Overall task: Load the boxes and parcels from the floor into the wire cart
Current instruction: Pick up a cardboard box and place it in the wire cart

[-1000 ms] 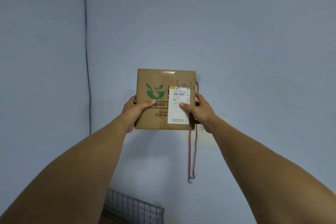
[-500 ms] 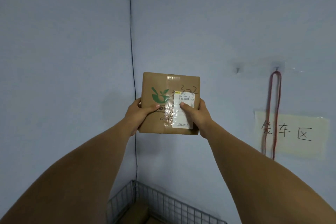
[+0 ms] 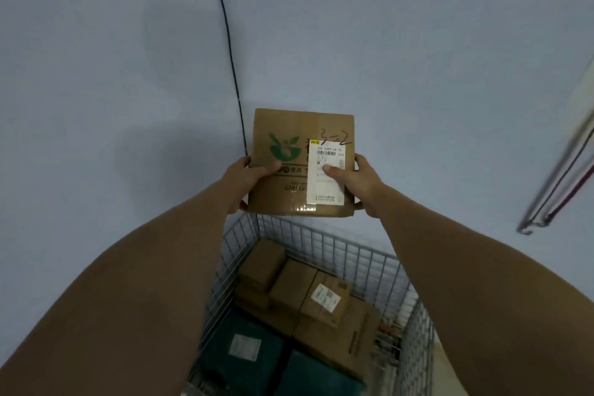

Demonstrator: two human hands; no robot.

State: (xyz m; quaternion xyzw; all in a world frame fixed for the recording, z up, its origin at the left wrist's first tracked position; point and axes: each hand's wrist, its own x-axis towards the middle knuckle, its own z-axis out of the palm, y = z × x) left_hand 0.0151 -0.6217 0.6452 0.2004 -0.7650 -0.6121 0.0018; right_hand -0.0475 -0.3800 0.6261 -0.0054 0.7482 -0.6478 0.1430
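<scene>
I hold a flat brown cardboard box (image 3: 286, 125) with a green logo, a white shipping label and a handwritten number, at chest height above the far rim of the wire cart (image 3: 337, 249). My left hand (image 3: 247, 180) grips its left edge, thumb on top. My right hand (image 3: 356, 180) grips the right edge, thumb pressed on the label. Down in the cart lie several brown boxes (image 3: 289, 286), one labelled box (image 3: 324, 299) on top, and dark green parcels (image 3: 244, 350).
The cart stands in a corner of pale blue walls. A thin black cable (image 3: 229, 51) runs down the corner. At the right edge a metal hook with cords (image 3: 559, 177) hangs against the wall. Light floor (image 3: 446, 366) shows right of the cart.
My view has tilted down and shifted left: the cart's inside with its boxes has come into sight. The box stays in both hands, now over the cart's far rim.
</scene>
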